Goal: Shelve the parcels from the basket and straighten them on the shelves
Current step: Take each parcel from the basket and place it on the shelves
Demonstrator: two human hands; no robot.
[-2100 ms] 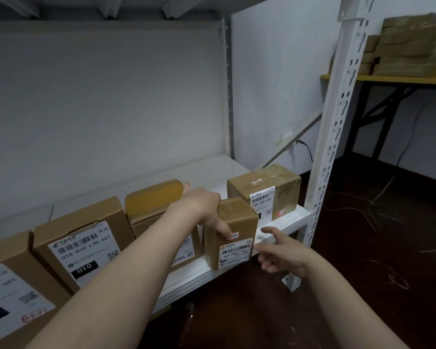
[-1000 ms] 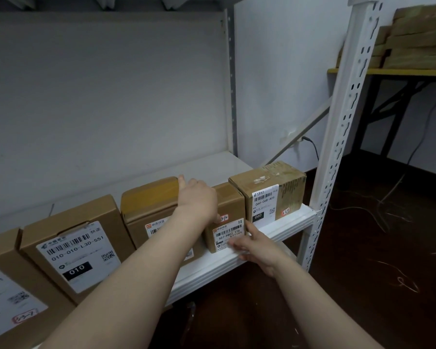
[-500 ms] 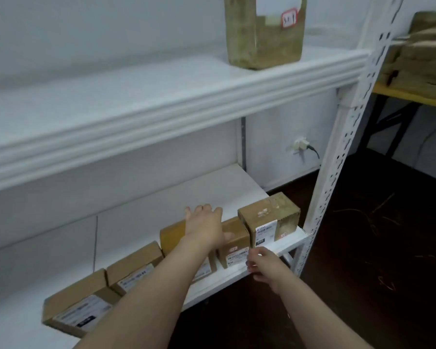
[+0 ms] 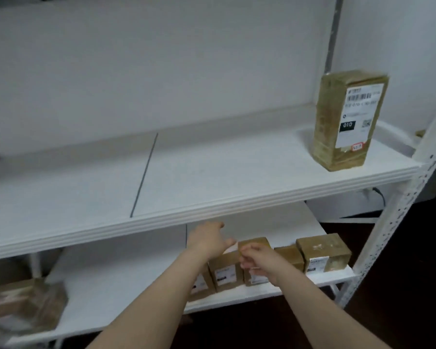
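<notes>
Head view: blurred parcels point(image 4: 225, 272) behind left hand point(image 4: 209, 240)

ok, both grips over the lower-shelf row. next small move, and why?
Probably shift to the lone parcel at the lower shelf's left end: it looks skewed, though blurred. The row's labels face front; the left grip is open over it, the right grip curls over it too, hold unclear.
</notes>
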